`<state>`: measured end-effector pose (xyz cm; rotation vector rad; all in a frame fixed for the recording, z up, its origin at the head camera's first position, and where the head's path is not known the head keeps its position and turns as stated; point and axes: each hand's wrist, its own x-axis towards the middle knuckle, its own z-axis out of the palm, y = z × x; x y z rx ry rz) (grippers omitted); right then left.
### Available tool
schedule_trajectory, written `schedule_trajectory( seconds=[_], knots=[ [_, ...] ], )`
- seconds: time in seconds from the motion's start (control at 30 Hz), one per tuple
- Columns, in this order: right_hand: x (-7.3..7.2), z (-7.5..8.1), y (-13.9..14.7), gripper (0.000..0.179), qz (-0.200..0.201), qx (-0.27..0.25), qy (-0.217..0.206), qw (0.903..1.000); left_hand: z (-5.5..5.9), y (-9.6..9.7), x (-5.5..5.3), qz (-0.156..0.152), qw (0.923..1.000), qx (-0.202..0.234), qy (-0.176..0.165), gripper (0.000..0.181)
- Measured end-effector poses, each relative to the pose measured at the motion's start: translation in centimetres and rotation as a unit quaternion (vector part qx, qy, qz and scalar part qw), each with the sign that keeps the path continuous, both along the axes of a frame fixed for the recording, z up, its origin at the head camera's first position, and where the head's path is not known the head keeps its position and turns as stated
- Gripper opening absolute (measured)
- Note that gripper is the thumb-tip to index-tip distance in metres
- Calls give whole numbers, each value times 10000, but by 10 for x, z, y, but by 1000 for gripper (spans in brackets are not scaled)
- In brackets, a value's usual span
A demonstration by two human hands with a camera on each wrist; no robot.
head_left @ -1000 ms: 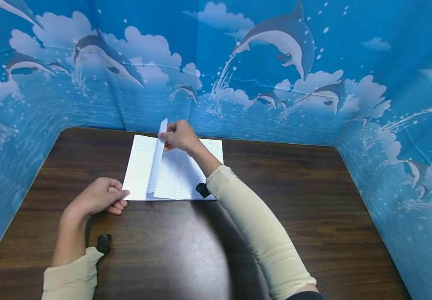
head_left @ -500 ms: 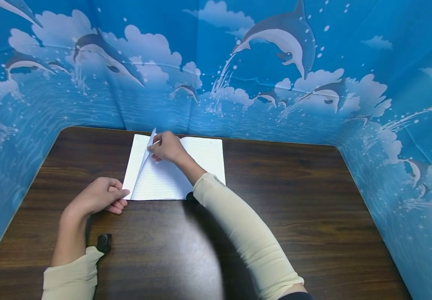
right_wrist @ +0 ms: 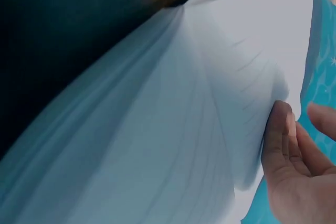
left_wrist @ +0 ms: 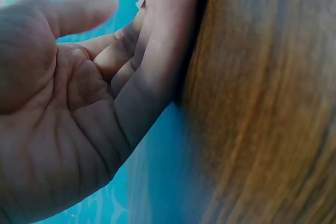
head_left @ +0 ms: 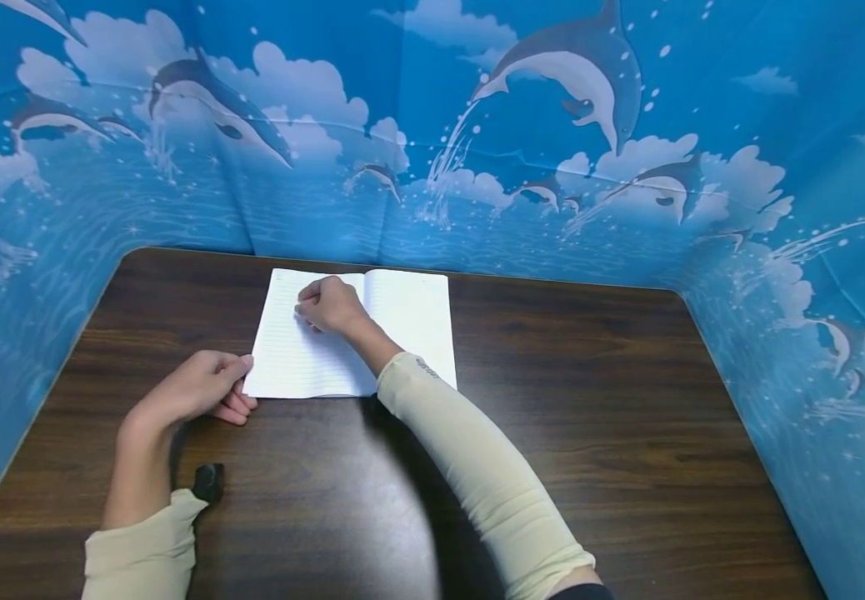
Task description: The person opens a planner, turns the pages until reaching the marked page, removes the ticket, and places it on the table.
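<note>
— What are the hands doing?
— The right hand (head_left: 331,304), fingers curled, presses the left page of the notebook (head_left: 410,321); the left hand (head_left: 203,387) pinches its near left corner.
— How best to flatten it?
— Probably smooth outward from the spine.
— And the notebook?
— White, lined, open flat by the table's (head_left: 627,417) far edge.

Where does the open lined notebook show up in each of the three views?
Head: the notebook lies open at the table's far middle, the right hand on its left page, the left hand at its near left corner.
Left wrist: only a sliver of paper at the fingertips, top centre.
Right wrist: its pages fill most of the picture.
Shared landmark: the dark wooden table.
</note>
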<state>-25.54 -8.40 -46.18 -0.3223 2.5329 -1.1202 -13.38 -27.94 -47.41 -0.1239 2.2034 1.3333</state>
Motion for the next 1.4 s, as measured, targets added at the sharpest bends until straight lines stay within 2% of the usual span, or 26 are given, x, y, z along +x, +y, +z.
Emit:
schedule_trajectory(
  seconds=[0.17, 0.27, 0.37, 0.53, 0.83, 1.03, 1.27, 1.4],
  knots=[
    [0, 0, 3, 36, 504, 514, 209, 9972, 0, 0, 1, -162, 9997, -82, 163, 33],
    [0, 1, 5, 44, 757, 994, 393, 9914, 0, 0, 1, -193, 9995, -123, 200, 27],
    [1, 2, 6, 48, 831, 1403, 570, 9850, 0, 1, 0, -165, 9996, -160, 189, 26],
    [3, 6, 7, 45, 838, 1809, 801, 9766, 4, 3, 0, -130, 9996, -213, 155, 25],
    [8, 13, 11, 37, 1196, 2423, 1101, 9565, 6, 6, 2, -115, 9994, -301, 128, 23],
    [3, 21, 25, 36, 939, 2405, 996, 9610, 7, 7, 2, -84, 9995, -296, 74, 22],
    [-11, 36, 56, 39, 603, 2208, 875, 9695, 9, 6, 3, -97, 9989, -445, 94, 24],
    [-18, 40, 75, 42, 406, 2217, 782, 9711, 8, 6, 3, -130, 9986, -492, 119, 25]
  ],
)
